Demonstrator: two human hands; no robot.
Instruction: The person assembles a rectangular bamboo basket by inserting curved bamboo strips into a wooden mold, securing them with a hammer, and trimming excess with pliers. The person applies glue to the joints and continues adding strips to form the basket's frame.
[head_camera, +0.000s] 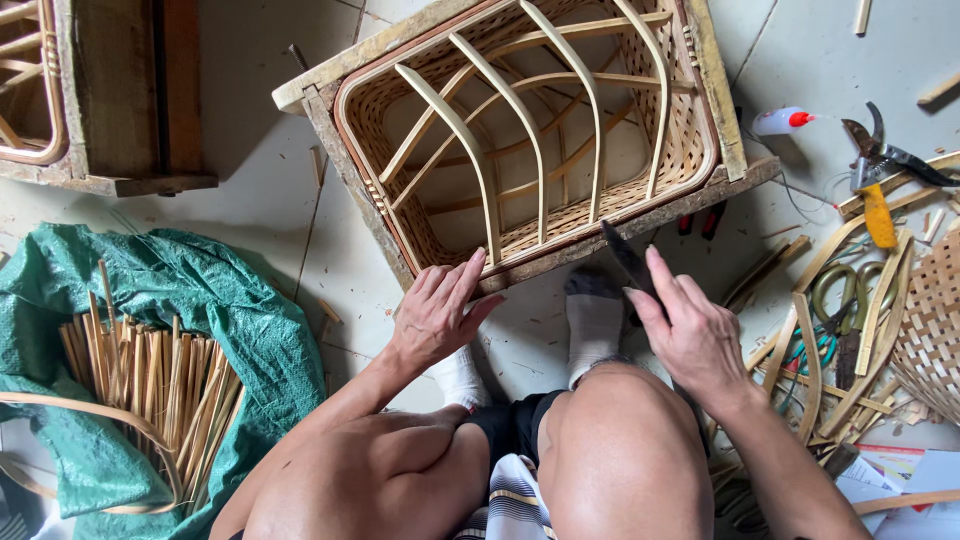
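A woven bamboo basket (690, 130) with curved ribs sits inside a rough wooden frame (345, 170) on the tiled floor in front of my knees. My left hand (438, 312) rests open against the frame's near edge, fingers touching the wood. My right hand (685, 325) grips a dark knife (625, 258), its blade pointing up at the frame's near edge. My socked feet show between the hands, below the frame.
A green tarp (200, 290) with a bundle of bamboo strips (160, 375) lies at left. Another wooden frame (110, 100) is at top left. At right lie pruning shears (875, 165), a glue bottle (782, 121), bent bamboo slats (810, 360), scissors and a woven piece (930, 325).
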